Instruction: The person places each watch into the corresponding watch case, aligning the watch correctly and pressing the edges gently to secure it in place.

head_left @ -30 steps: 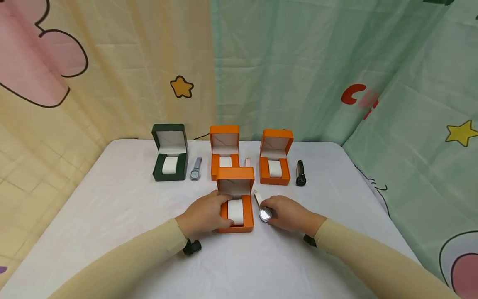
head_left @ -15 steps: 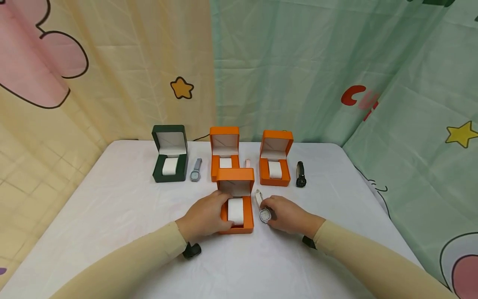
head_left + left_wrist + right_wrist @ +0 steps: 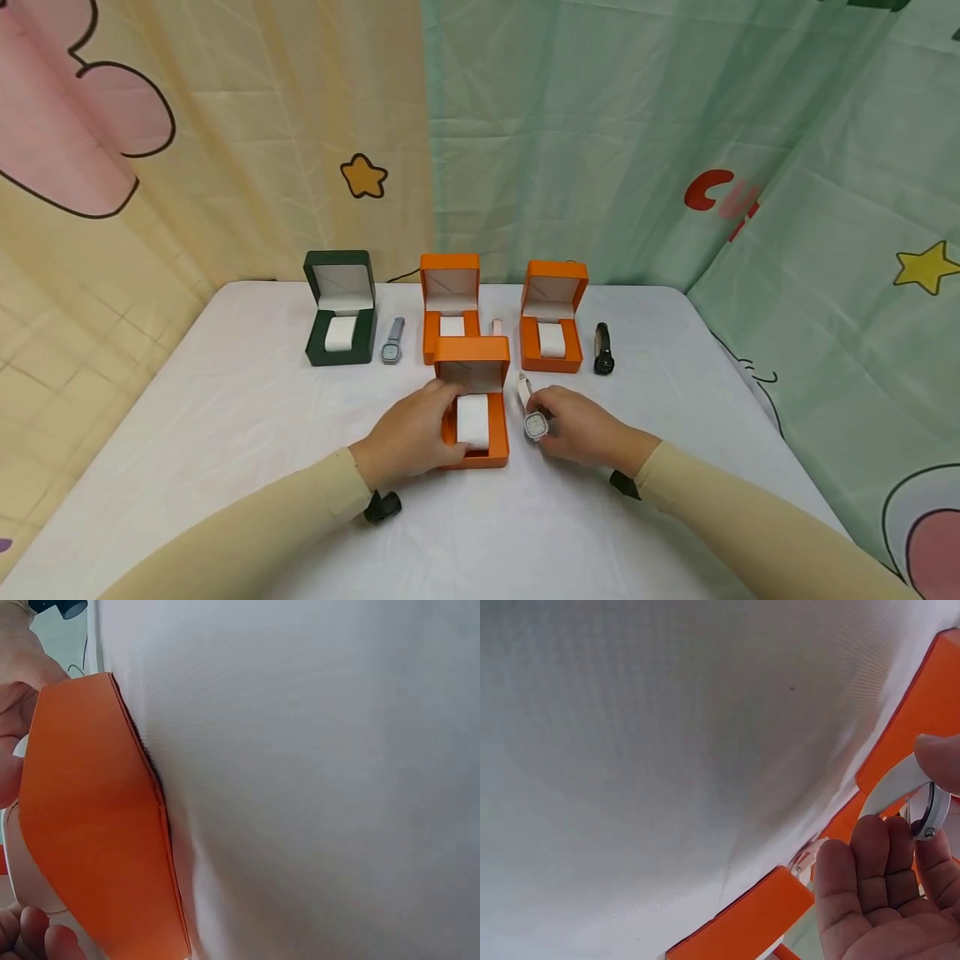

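Note:
An open orange watch box [image 3: 474, 417] with a white cushion [image 3: 472, 422] stands at the table's middle. My left hand [image 3: 411, 435] grips its left side, fingers curled over the rim; the left wrist view shows the box's orange wall [image 3: 97, 817] close up. Just right of the box, my right hand [image 3: 577, 427] pinches a white-strapped watch [image 3: 534, 422] with a square face, lifted a little off the table. The right wrist view shows the fingers [image 3: 877, 870] around the white strap [image 3: 896, 787] and case.
Along the back stand a green open box [image 3: 340, 308] and two orange open boxes [image 3: 450, 304] [image 3: 553, 317], each with a white cushion. A grey watch [image 3: 392, 342], a pink watch [image 3: 497, 327] and a black watch [image 3: 603, 348] lie beside them on the white table [image 3: 225, 417].
My right hand has raised the white watch slightly and turned its face up and toward the box. The left hand has kept its hold on the box.

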Demonstrator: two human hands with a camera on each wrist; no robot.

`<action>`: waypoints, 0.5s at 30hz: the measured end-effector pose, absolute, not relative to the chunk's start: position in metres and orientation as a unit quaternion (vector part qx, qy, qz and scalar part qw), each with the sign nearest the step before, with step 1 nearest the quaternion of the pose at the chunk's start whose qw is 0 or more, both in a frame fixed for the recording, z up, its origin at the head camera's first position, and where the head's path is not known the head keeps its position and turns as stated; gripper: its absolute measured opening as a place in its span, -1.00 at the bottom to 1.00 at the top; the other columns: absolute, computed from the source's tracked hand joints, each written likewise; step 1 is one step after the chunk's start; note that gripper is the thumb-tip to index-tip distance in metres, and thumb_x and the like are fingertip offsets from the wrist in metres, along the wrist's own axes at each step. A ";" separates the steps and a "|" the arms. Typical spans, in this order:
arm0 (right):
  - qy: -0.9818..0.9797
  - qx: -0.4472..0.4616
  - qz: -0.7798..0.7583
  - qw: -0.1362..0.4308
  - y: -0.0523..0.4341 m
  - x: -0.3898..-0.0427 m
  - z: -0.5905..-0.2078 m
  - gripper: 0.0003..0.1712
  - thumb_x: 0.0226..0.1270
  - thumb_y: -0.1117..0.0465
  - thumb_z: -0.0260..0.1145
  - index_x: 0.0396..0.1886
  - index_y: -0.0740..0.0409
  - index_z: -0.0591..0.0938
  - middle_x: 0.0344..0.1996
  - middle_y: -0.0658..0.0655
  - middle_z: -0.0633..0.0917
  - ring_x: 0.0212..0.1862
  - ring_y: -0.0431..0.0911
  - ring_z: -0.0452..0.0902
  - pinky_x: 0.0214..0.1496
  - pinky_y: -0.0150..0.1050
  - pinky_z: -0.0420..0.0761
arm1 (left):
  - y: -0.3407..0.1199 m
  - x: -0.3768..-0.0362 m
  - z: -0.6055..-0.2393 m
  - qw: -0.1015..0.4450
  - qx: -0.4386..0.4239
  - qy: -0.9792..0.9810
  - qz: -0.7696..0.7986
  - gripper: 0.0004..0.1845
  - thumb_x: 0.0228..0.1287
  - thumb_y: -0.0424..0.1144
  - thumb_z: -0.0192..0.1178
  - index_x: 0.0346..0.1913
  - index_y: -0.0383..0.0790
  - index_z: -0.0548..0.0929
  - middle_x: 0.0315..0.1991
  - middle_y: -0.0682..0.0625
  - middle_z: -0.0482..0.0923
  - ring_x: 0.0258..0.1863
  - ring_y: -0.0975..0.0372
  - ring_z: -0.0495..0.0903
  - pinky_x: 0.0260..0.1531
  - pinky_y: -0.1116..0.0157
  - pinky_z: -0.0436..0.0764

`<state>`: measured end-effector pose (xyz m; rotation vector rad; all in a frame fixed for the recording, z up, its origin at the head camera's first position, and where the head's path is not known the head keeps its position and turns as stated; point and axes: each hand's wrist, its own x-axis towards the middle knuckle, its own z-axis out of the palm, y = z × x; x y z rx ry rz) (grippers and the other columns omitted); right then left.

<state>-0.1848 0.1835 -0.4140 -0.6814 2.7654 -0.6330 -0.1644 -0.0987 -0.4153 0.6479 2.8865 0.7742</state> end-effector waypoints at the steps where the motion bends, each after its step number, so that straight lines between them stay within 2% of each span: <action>1: 0.941 -0.232 -0.220 0.111 0.184 -0.185 -0.413 -0.59 0.21 0.29 0.58 0.00 0.04 0.61 -0.02 0.00 0.68 0.06 -0.10 0.59 0.28 -0.05 0.65 | -0.099 -0.164 -0.414 0.039 0.210 0.943 0.256 -0.18 0.11 0.05 0.56 0.38 -0.20 0.50 0.19 0.00 0.56 0.03 0.22 0.56 0.22 0.16 0.65; 8: 0.937 -0.230 -0.241 0.102 0.186 -0.179 -0.406 -0.57 0.22 0.28 0.58 0.03 0.02 0.61 0.01 -0.03 0.68 0.11 -0.08 0.62 0.29 -0.03 0.67 | -0.104 -0.157 -0.406 0.018 0.216 0.940 0.263 -0.21 0.10 0.05 0.57 0.35 -0.19 0.53 0.07 0.02 0.56 -0.07 0.26 0.50 0.12 0.22 0.66; 15: 0.937 -0.236 -0.250 0.071 0.190 -0.172 -0.395 -0.53 0.21 0.28 0.59 0.06 0.03 0.60 0.00 -0.04 0.67 0.10 -0.08 0.57 0.27 -0.01 0.67 | -0.108 -0.151 -0.394 -0.013 0.233 0.937 0.262 -0.23 0.07 0.03 0.59 0.32 -0.16 0.55 0.04 -0.03 0.56 -0.15 0.27 0.47 -0.05 0.25 0.66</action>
